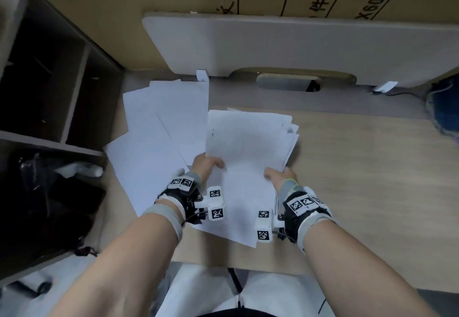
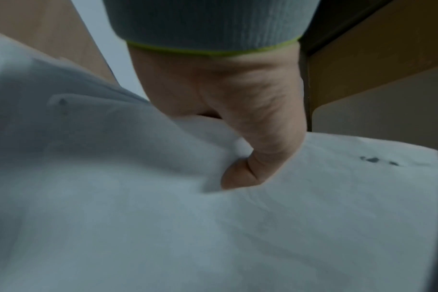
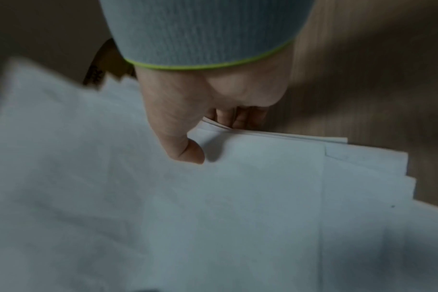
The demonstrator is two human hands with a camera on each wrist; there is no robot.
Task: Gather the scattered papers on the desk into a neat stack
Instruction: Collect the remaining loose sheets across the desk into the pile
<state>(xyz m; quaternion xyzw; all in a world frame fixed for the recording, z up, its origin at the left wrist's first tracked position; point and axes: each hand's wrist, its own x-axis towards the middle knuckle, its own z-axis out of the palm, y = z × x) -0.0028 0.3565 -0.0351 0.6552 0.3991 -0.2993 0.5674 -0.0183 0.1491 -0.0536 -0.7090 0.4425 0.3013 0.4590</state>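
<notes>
- Left hand (image 1: 207, 165) gripped the near-left edge of the held sheaf (image 1: 248, 147), thumb (image 2: 240, 173) pressed on top, remaining fingers hidden under the paper.
- Right hand (image 1: 280, 175) pinched the near-right edge of the same sheaf, thumb (image 3: 188, 152) on top, fingers (image 3: 238, 116) curled beneath.
- Sheaf ran from between the hands out beyond them, over the desk (image 1: 360, 167); can't tell if its far end rested on the desk or was lifted.
- Far-right corners of the sheaf were fanned and stepped, not yet squared.
- Loose sheets (image 1: 159, 130) lay flat on the desk left of and beyond the left hand, overlapping each other, some running under the sheaf. More paper lay between the wrists, closer in than the hands.
- Handling, my read: light, floppy, slippery sheet on sheet. The sheaf dented under the left thumb, so it will sag or shear if held by one edge only. Best grip is both long edges, then tap a short edge on the desk to square up.
- Flat single sheets will be hard to lift; probably slide them to an edge or pick at a corner.
- Hard to make out: sheet count, any print (both wrist views blurred, faint dark specks only), and the dark shelf (image 1: 49, 93) contents far left.
</notes>
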